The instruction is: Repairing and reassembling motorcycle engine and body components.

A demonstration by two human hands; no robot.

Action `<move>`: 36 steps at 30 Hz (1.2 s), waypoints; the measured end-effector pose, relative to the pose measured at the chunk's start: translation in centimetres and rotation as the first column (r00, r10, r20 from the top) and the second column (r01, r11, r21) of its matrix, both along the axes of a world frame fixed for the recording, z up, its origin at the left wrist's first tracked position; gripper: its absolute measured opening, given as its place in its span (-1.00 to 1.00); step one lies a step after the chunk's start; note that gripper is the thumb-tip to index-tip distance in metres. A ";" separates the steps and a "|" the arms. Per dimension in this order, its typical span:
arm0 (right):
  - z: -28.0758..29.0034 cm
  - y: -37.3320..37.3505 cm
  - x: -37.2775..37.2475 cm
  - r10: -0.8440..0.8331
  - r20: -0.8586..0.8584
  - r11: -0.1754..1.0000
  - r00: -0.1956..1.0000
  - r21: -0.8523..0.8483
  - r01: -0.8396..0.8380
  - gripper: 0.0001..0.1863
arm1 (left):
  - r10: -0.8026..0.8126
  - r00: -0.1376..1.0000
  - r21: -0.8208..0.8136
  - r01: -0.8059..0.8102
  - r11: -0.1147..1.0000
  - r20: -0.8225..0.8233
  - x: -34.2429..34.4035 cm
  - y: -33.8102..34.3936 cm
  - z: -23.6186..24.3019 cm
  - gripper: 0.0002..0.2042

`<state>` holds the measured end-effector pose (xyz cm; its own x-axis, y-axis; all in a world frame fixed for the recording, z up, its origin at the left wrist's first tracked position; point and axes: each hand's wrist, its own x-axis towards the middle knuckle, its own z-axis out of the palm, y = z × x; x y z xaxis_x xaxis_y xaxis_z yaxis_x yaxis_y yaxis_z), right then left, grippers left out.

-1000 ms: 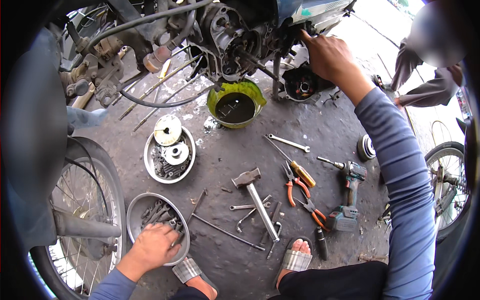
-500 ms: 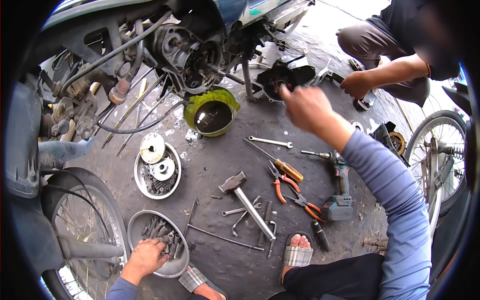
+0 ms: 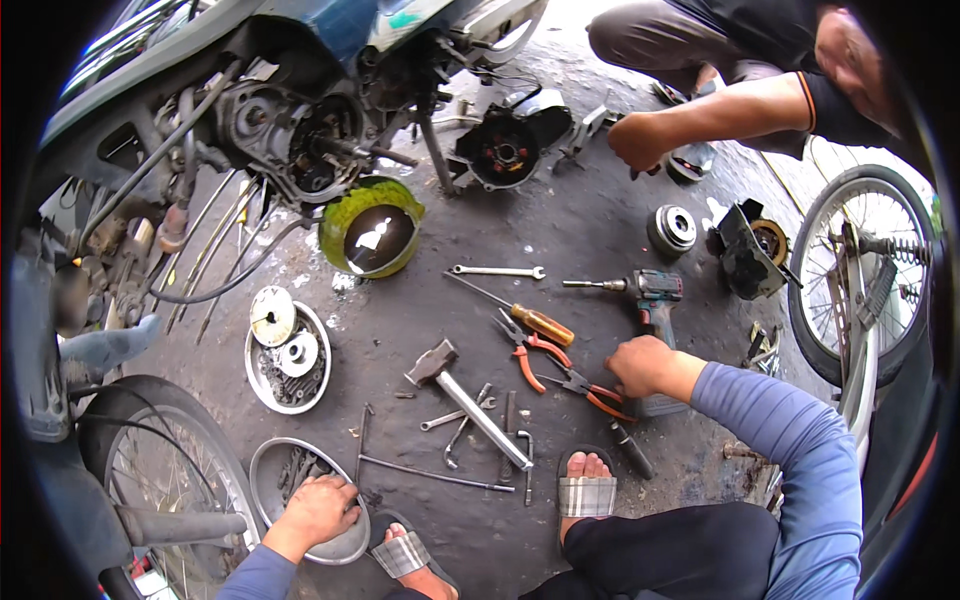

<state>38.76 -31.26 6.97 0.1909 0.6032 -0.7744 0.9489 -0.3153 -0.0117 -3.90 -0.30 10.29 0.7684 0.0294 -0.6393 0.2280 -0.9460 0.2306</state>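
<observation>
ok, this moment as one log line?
left hand: over metal bowl | right hand: over power drill | grip: both unclear | between hands: hammer, orange-handled pliers

Daylight bleaches the floor (image 3: 563, 55) toward the upper right, glare whitens dark liquid (image 3: 393, 238) in the basin (image 3: 345, 212), and fisheye corners fade black.

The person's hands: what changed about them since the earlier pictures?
The right hand moved from beside the grey metal engine back toward the person, now at the teal, black cordless drill; whether it grips is unclear. The left hand stayed over the round grey metal bowl, and the grey metal hammer stayed put.
</observation>
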 end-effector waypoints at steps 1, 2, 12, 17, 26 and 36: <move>0.3 -0.2 0.2 -0.011 0.001 1.000 1.000 -0.005 0.011 -0.68 | 0.005 1.000 -0.007 -0.005 1.000 0.011 0.3 0.0 0.0 -0.68; 0.5 0.3 0.5 -0.026 -0.009 0.999 1.000 0.022 0.027 -0.66 | 0.020 1.000 0.001 -0.020 1.000 0.022 0.6 0.3 0.3 -0.70; 8.5 27.2 5.8 -0.440 -0.426 -0.104 0.790 0.898 0.427 -0.60 | 0.099 0.981 -0.065 -0.089 0.994 0.168 5.2 2.3 0.7 -0.76; 6.9 32.6 8.6 -0.478 -0.414 -0.309 0.774 0.905 0.293 -0.60 | 0.450 0.844 -0.173 -0.416 0.893 0.291 3.6 2.6 2.6 -0.82; 4.4 29.6 10.8 0.397 -0.900 -0.119 0.182 0.146 0.982 -0.71 | 0.617 0.750 -0.214 -0.579 0.787 0.237 -2.7 1.1 3.6 -0.87; 2.4 29.4 12.7 0.456 -0.889 -0.057 -0.023 -0.054 0.997 -0.75 | 0.550 0.813 -0.159 -0.527 0.835 0.193 -1.0 1.9 2.5 -0.89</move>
<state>51.50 -1.85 9.38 0.6552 0.7406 0.1487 -0.3350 0.4613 -0.8216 -4.85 1.56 12.81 0.7677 0.4294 -0.4757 0.6268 -0.6577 0.4178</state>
